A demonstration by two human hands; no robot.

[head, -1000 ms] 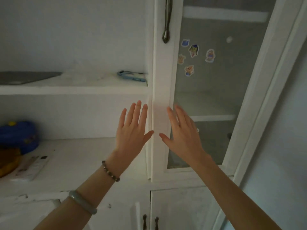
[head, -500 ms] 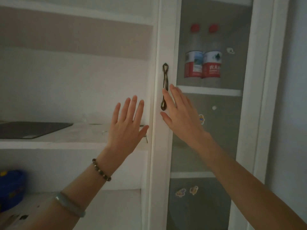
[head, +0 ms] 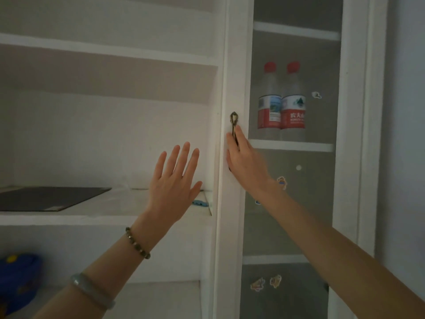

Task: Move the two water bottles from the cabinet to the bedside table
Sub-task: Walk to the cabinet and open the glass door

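Note:
Two clear water bottles with red caps and red-and-white labels, the left one (head: 269, 104) and the right one (head: 293, 104), stand side by side on a shelf behind the closed glass door (head: 322, 192) of a white cabinet. My right hand (head: 246, 162) is on the door's left frame, its fingers and thumb closed around the lower part of the dark metal handle (head: 234, 122). My left hand (head: 174, 180) is raised in front of the open shelving to the left, fingers spread, holding nothing. It is apart from the door.
Open white shelves fill the left side. A dark flat board (head: 46, 199) lies on the middle shelf, with a small blue object (head: 200, 203) at its right end. A blue container (head: 16, 279) sits at the lower left. Stickers (head: 266, 283) dot the glass.
The view has tilted upward, bringing the bottles into sight. My right hand rose along the door frame and closed on the handle. My left hand stayed open.

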